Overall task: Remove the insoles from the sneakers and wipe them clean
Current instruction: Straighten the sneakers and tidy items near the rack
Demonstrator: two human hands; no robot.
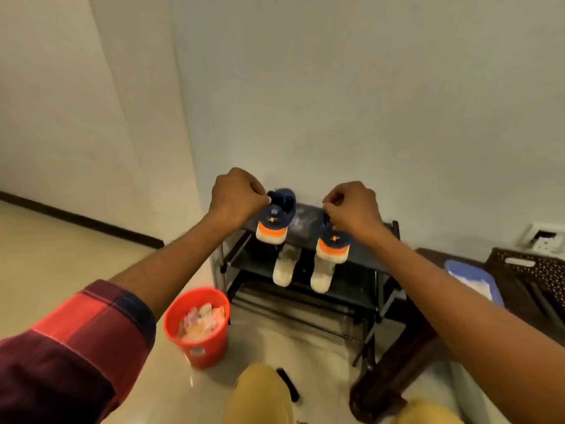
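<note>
Navy sneakers sit heel-out on the rack's [360, 255] top shelf. Left hand [237, 195] is curled tight, pinching the left sneaker [276, 220] at its collar; right hand [351, 208] pinches the right sneaker [333, 243] likewise. Two pale insole-like shapes [284, 266] hang below; whether they are the insoles is unclear. Both shoes overhang the edge, so a hard tug could tip one toward the bucket [198, 347].

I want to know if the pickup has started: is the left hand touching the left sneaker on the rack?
Touching. The head view shows the left hand closed, its fingertips pinching the collar of the left sneaker, with no gap between them.
</note>
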